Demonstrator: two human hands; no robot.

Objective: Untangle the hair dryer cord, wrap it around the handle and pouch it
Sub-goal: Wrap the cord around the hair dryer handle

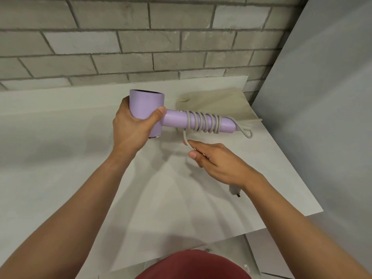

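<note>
My left hand (131, 125) grips the barrel of a lilac hair dryer (146, 106) held above the counter, its handle pointing right. The grey cord (203, 122) is wound in several coils around the handle, with a small loop sticking out past the handle's end. My right hand (213, 160) pinches the free stretch of cord just below the handle. The plug (234, 191) pokes out beneath my right wrist. A beige cloth pouch (213, 103) lies flat on the counter behind the handle.
The white counter (80, 158) runs along a grey brick wall (141, 37). A pale wall panel (322, 97) closes off the right side. The counter's right edge falls away near the plug. My red shirt (193, 266) shows at the bottom.
</note>
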